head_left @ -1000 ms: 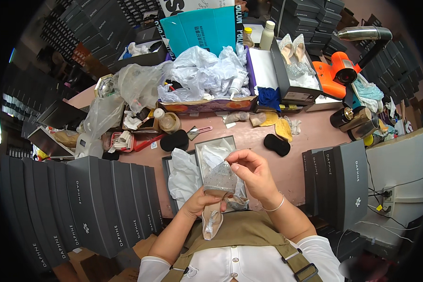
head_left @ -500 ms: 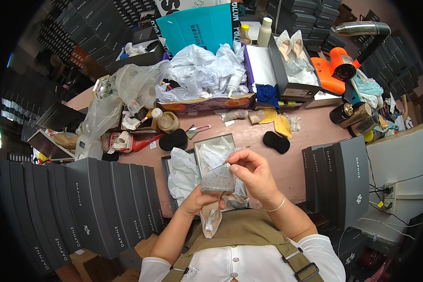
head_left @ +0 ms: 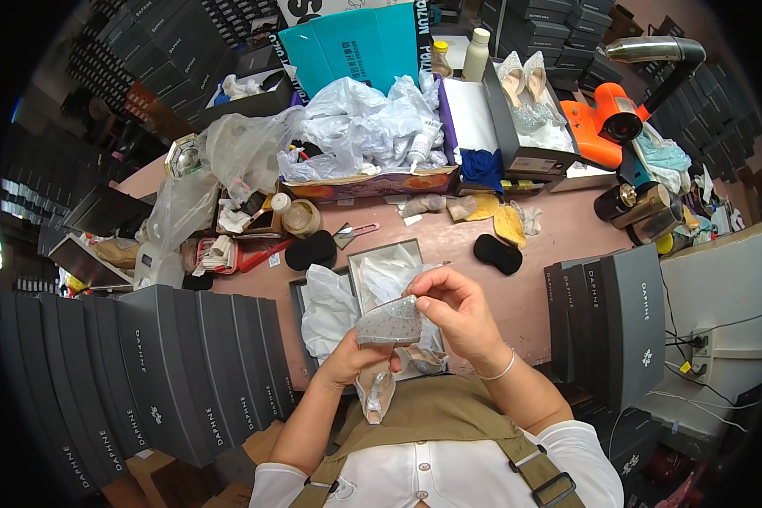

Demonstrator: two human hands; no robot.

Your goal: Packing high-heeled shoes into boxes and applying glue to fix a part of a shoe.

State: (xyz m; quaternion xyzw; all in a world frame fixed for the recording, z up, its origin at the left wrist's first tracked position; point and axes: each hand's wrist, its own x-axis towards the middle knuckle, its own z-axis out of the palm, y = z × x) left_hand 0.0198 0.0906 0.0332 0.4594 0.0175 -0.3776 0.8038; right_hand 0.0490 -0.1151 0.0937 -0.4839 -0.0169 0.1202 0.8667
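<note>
Both hands around glittery shoe

Both hands, left hand and right hand, hold a glittery silver shoe above an open shoebox.

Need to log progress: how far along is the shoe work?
Done: open shoe box lined with white tissue. In hand: left hand holds a glittery shoe, right hand pinching its top edge. Left: the shoe is not yet boxed.
</note>
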